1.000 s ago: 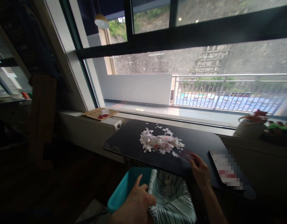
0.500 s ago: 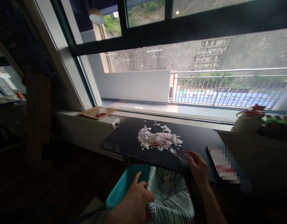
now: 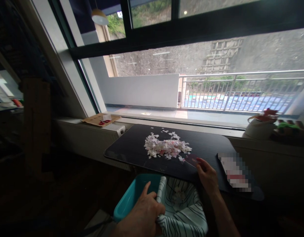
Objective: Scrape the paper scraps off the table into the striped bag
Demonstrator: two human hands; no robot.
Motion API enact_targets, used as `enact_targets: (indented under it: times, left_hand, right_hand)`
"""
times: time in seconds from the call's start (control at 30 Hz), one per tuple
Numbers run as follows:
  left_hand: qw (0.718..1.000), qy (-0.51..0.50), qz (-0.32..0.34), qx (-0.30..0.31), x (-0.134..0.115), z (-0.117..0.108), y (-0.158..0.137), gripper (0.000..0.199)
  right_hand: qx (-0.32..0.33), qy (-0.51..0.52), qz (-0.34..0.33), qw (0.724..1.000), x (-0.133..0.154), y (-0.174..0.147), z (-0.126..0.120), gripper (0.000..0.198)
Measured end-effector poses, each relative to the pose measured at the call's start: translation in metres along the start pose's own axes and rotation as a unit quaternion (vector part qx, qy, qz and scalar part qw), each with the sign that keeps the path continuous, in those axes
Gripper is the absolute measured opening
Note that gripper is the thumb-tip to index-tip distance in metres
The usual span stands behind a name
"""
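A heap of small torn white and pinkish paper scraps (image 3: 166,146) lies on the black tabletop (image 3: 211,148). My right hand (image 3: 207,174) is closed in a pinch on a thin clear sheet (image 3: 190,161), whose far edge is near the stray scraps at the heap's right. Below the table's front edge, my left hand (image 3: 149,204) grips the edge of a striped cloth bag (image 3: 191,217), its index finger stretched over a teal bin (image 3: 122,205). Some paper scraps (image 3: 178,196) sit inside the bag. The left thumb is hidden.
A dark-edged flat object (image 3: 235,172), blurred out, lies at the table's right. Red-handled scissors (image 3: 104,122) rest on brown cardboard (image 3: 92,119) on the sill. A pale pot (image 3: 259,129) stands at the right, and a radiator (image 3: 114,129) runs along the left.
My right hand has shifted slightly left with the clear sheet, closer to the scraps. My left hand keeps its grip on the bag. The whole view has moved a little.
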State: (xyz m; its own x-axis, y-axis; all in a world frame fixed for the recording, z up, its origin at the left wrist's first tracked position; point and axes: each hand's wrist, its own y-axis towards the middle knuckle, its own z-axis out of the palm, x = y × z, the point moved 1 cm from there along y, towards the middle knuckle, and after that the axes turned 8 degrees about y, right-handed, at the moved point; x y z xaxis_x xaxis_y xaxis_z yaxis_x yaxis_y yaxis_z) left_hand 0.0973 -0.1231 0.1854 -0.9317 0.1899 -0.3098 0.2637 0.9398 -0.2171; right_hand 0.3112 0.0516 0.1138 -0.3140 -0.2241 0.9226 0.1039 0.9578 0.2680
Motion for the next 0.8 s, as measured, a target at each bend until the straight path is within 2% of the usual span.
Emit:
enact_targets:
  times: [0.17,0.37,0.6,0.8]
  left_hand:
    - [1.0,0.001,0.014,0.007,-0.001,0.0,0.003,0.023]
    - [0.998,0.048,0.025,0.036,-0.005,0.002,0.011,0.023]
    - [0.995,0.08,0.058,0.009,-0.013,0.006,0.017,0.017]
    - [0.993,0.097,0.072,0.001,-0.016,0.009,0.021,0.022]
  right_hand:
    - [0.037,-0.003,-0.011,0.999,0.0,0.0,0.0,0.036]
    - [0.048,-0.019,-0.017,0.999,-0.003,0.001,0.003,0.039]
    - [0.084,-0.019,-0.034,0.996,-0.006,0.001,0.005,0.035]
    - [0.117,-0.017,-0.047,0.992,0.0,-0.001,0.004,0.031]
